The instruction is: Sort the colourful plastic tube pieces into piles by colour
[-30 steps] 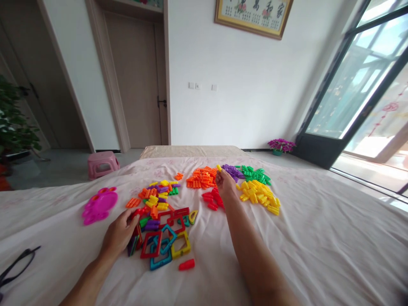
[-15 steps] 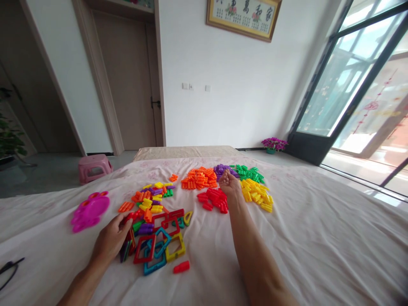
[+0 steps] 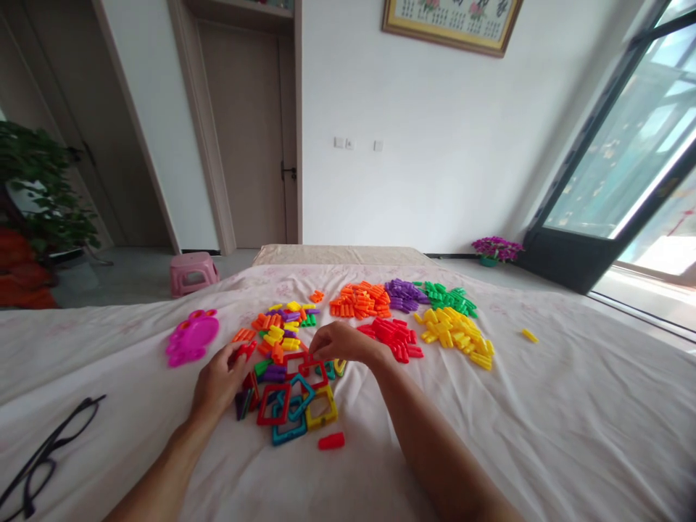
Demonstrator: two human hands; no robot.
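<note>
My left hand (image 3: 217, 380) is closed on a red plastic building piece (image 3: 246, 351), at the left edge of a mixed pile. My right hand (image 3: 342, 342) reaches over the pile's right side, fingers curled down and pressed together; what they hold, if anything, is hidden. Beneath it lie red square frame tiles (image 3: 314, 374). Blue frame tiles (image 3: 289, 433) and a yellow frame tile (image 3: 322, 408) overlap closer to me. Behind them are mixed orange, yellow, purple and green pieces (image 3: 276, 335). A single red piece (image 3: 331, 441) lies in front.
Sorted heaps stand further back: orange (image 3: 359, 300), purple (image 3: 403, 294), green (image 3: 450, 298), red (image 3: 394, 338) and yellow (image 3: 457, 335). One yellow piece (image 3: 529, 336) lies far right. At left are a magenta plastic tray (image 3: 191, 338) and black glasses (image 3: 46, 453) on the bedsheet (image 3: 544, 435).
My right hand has come back from the purple heap, left and nearer, to the mixed pile. My left hand still holds red. The view has turned left, showing more of the glasses.
</note>
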